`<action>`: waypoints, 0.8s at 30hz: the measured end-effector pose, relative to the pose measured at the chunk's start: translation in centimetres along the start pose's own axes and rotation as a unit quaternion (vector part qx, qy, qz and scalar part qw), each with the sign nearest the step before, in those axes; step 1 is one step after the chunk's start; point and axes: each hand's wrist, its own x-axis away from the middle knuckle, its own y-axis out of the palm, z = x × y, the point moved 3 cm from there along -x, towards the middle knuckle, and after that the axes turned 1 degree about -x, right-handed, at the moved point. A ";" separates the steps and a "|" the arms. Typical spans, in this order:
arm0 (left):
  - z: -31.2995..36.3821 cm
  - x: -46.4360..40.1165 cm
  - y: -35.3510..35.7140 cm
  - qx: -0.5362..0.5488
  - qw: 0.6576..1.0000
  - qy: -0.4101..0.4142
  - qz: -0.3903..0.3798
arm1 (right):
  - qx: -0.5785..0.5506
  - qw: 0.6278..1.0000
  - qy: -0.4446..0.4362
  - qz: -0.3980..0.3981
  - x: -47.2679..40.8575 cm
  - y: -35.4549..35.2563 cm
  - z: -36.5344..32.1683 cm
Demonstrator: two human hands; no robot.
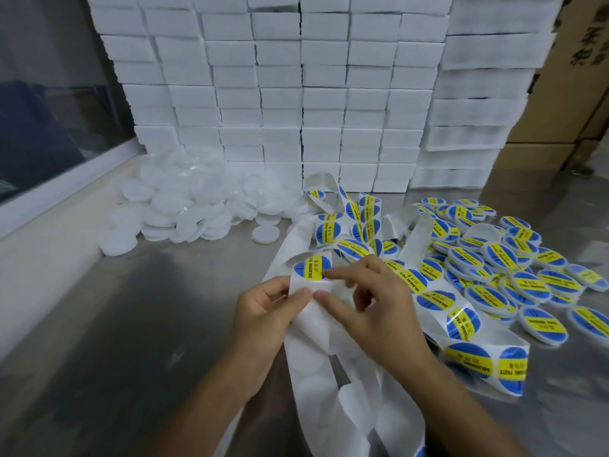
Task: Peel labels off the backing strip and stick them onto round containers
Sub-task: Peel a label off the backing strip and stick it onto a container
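Label (312, 267): on backing strip (308, 328), just far of both hands, strip running near-to-far. Left hand (263, 311) pinches strip; right hand (369, 301) nearer, fingertips closing on label edge. Unlabelled containers (184, 206): far left on surface (131, 324).

A dull grey metal bench (138, 311) carries a heap of plain white round containers (184, 206) up and left of the left hand (263, 311), blue-and-yellow labelled round containers (514, 265) beside the right hand (372, 308), white backing strip (333, 367) coiling beneath both hands, and stacked white boxes (296, 94) behind.
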 end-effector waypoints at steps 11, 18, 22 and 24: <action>-0.1 0.4 0.3 -0.260 0.948 0.182 -0.019 | 0.150 0.975 -0.162 -0.032 0.3 0.2 -1.0; 0.7 0.8 0.8 -0.310 0.921 0.236 -0.023 | 0.150 0.975 -0.163 -0.036 0.3 0.3 -1.2; 1.1 1.1 0.9 -0.321 0.913 0.251 -0.016 | 0.142 0.978 -0.147 -0.048 0.3 0.3 -1.2; 1.3 1.2 1.1 -0.334 0.906 0.261 -0.018 | 0.141 0.979 -0.139 -0.048 0.3 0.3 -1.3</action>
